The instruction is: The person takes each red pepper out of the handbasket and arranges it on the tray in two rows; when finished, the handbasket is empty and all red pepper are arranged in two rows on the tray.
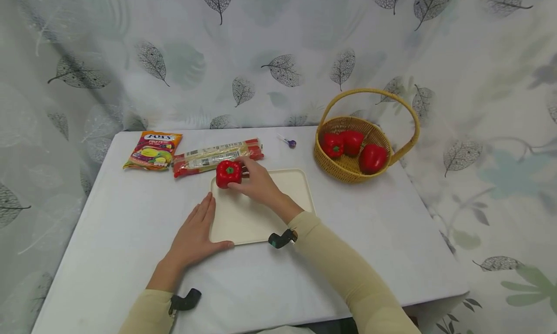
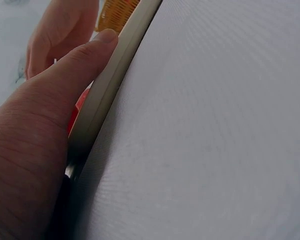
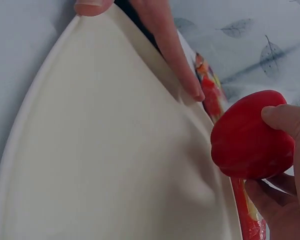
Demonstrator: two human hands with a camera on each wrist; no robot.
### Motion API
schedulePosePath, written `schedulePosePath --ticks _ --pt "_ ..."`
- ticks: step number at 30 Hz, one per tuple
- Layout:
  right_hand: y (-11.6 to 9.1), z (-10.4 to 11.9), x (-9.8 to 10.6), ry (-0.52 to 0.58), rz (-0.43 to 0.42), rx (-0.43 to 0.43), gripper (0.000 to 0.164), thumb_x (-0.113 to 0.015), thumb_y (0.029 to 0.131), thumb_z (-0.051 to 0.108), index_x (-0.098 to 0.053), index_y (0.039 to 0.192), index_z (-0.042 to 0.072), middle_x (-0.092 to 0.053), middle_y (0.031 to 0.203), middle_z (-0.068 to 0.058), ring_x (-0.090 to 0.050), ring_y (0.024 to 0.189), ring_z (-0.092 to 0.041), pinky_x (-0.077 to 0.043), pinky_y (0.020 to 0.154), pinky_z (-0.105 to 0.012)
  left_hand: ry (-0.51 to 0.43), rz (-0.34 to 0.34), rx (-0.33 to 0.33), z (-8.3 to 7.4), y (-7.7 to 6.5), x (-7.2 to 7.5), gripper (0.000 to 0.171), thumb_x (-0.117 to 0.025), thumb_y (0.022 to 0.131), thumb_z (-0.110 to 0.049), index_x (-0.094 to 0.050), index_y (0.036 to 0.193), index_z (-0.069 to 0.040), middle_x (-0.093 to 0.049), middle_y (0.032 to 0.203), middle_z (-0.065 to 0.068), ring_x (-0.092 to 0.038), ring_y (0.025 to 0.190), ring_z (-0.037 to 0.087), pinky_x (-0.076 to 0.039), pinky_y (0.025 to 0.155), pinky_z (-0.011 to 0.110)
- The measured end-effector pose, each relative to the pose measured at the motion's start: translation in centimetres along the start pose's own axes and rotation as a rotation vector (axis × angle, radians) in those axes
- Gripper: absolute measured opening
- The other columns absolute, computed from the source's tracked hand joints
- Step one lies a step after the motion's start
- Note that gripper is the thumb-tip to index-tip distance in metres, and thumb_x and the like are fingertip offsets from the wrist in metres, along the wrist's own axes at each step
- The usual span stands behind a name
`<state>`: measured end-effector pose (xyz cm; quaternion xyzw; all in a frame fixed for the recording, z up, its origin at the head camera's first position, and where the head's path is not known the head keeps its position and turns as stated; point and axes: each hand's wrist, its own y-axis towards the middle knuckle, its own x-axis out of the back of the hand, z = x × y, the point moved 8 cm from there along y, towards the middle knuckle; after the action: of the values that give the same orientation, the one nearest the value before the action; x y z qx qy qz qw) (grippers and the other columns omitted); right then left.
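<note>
Bracing the tray [image 1: 261, 210], presumably against sliding, the left hand [image 1: 194, 236] spans its near-left corner with extended fingers in the head view; the right hand [image 1: 260, 183] grips a red pepper [image 1: 228, 174] over the far-left corner. Left wrist view: thumb against the rim. Right wrist view: opposed thumb and fingers clasp the pepper, likely for balance

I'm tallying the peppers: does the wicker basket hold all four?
No, the basket holds three red peppers, while the right hand grips the fourth pepper away from it.
</note>
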<state>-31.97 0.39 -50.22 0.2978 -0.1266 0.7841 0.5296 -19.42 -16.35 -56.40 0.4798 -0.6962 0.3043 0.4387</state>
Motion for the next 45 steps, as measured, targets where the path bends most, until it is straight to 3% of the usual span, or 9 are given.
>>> schedulePosePath --ticks 28,41,45 --pt "0.11 0.17 -1.05 -0.053 0.025 0.006 0.072 -0.086 0.096 0.031 -0.049 0.156 0.017 -0.06 0.15 -0.004 -0.063 0.128 -0.017 -0.055 0.105 -0.026 0.008 -0.013 -0.005 0.04 0.05 0.09 0.138 -0.072 0.081 -0.085 -0.014 0.172 0.0 -0.007 0.182 0.013 -0.014 0.165 0.034 -0.018 0.132 0.055" --pt "-0.01 -0.22 -1.06 -0.034 0.019 0.017 0.075 -0.088 0.095 0.027 -0.048 0.158 0.016 -0.059 0.152 -0.004 -0.061 0.129 -0.018 -0.055 0.108 -0.036 0.01 -0.014 -0.014 0.05 0.01 -0.03 0.139 -0.074 0.081 -0.083 -0.013 0.172 0.001 -0.006 0.181 0.014 -0.016 0.165 0.035 -0.016 0.132 0.052" --pt "-0.21 -0.42 -0.85 -0.041 0.018 0.021 0.076 -0.088 0.095 0.027 -0.048 0.159 0.018 -0.059 0.151 -0.003 -0.061 0.131 -0.018 -0.055 0.108 -0.034 0.007 -0.018 -0.015 0.01 0.03 -0.08 0.138 -0.074 0.081 -0.083 -0.013 0.172 0.001 -0.007 0.181 0.015 -0.016 0.165 0.035 -0.017 0.132 0.053"
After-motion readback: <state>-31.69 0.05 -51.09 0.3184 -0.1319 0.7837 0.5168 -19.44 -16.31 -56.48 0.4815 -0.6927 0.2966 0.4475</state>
